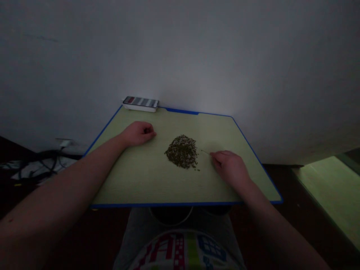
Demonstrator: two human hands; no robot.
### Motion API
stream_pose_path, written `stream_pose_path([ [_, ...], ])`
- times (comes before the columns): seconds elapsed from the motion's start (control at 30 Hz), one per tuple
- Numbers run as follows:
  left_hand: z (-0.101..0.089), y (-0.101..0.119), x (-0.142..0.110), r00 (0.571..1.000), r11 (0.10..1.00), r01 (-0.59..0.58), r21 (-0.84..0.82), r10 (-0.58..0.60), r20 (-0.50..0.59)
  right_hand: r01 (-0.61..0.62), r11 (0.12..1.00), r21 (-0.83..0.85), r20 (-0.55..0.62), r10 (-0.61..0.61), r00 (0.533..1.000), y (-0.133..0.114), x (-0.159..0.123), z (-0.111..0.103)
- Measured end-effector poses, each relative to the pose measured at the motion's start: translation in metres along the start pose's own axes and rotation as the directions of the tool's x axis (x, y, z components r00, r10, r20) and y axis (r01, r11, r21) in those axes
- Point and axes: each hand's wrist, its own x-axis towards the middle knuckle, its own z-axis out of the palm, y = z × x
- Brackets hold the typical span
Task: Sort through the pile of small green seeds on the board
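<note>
A loose heap of small dark greenish-brown grains or seeds lies on the pale tabletop, with a few stray ones at its right edge. To the right of the heap, my right hand pinches a thin pale stick between thumb and finger. The stick points left toward the heap, its dark tip just short of the grains. My left hand rests on the table left of the heap, its fingers loosely curled in, and I see nothing in it.
At the table's back left corner sits a white box with a dark striped top. A blue edge runs round the table, which stands against a grey wall. Dark cables lie at the left. Under the front edge, a round container shows partly.
</note>
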Motion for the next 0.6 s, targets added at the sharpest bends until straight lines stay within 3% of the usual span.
stream_pose_path([
  [0.37, 0.001, 0.000, 0.000, 1.000, 1.000, 0.008, -0.022, -0.008, 0.001, 0.107, 0.992, 0.070, -0.037, -0.105, 0.994, 0.004, -0.037, -0.008],
  [0.6, 0.000, -0.001, 0.000, 1.000, 1.000, 0.006, 0.006, -0.005, -0.004, 0.017, 1.000, 0.021, -0.069, -0.016, 0.997, 0.002, -0.016, -0.006],
])
